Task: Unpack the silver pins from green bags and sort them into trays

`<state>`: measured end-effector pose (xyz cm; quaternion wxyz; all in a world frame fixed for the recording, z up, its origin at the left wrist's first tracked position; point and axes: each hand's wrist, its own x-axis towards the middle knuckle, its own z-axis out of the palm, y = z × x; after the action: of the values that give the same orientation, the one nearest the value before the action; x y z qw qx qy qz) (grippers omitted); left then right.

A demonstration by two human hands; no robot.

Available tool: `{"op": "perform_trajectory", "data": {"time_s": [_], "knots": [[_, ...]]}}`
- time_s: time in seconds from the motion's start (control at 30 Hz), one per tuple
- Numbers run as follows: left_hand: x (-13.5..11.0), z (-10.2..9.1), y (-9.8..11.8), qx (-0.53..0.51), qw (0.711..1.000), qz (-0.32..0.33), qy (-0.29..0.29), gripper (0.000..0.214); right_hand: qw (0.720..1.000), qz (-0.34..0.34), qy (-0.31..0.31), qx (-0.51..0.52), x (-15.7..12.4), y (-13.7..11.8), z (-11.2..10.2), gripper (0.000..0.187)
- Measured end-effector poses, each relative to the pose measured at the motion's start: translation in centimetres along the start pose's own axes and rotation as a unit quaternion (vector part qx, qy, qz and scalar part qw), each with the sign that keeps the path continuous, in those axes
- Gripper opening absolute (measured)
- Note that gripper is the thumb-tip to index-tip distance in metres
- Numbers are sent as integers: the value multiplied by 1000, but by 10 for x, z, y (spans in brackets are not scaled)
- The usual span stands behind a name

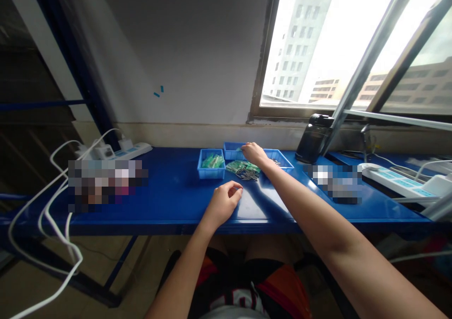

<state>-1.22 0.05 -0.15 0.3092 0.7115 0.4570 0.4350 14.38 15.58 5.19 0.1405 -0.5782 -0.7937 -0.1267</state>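
Note:
My right hand reaches far forward over a blue tray at the back of the blue table; its fingers curl down at the tray's edge, and what they hold, if anything, is hidden. My left hand rests near the table's front edge, fingers curled loosely toward the thumb in a pinch. A pile of small green boards and dark metal parts lies between the hands. A second blue tray to the left holds green parts.
A third blue tray sits right of my right hand. A black container stands by the window. White power strips and cables lie at the far left, another power strip at the right. Blurred patches cover two spots.

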Motion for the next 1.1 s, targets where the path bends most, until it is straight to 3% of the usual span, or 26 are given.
{"op": "perform_trajectory", "data": {"time_s": [0.2, 0.43, 0.53, 0.6, 0.67, 0.73, 0.9, 1.03, 1.1], "knots": [[0, -1, 2, -9, 1000, -1, -12, 25, 999, -12, -29, -16, 7, 7, 3, 31], [1, 0, -1, -12, 1000, 6, -16, 25, 999, -32, 42, -9, 9, -13, -17, 36], [1, 0, -3, -8, 1000, 7, -12, 25, 994, -92, 63, 5, 6, -36, -27, 34], [1, 1, -3, -5, 1000, 7, -9, 24, 977, -199, 66, 22, 2, -51, -29, 31], [1, 1, -4, -5, 1000, 8, -7, 24, 963, -268, 27, 21, -1, -64, -26, 29], [1, 1, -4, -5, 1000, 9, -7, 24, 956, -291, -16, 15, -2, -72, -21, 27], [1, 1, -5, -7, 1000, 6, -9, 25, 959, -281, -16, 28, -5, -69, -20, 37], [1, 1, -4, -7, 1000, 8, -12, 25, 976, -217, 13, 33, -20, -50, -29, 36], [1, 0, -4, -7, 1000, 8, -16, 25, 982, -188, -9, 18, -30, -38, -31, 32]]}}
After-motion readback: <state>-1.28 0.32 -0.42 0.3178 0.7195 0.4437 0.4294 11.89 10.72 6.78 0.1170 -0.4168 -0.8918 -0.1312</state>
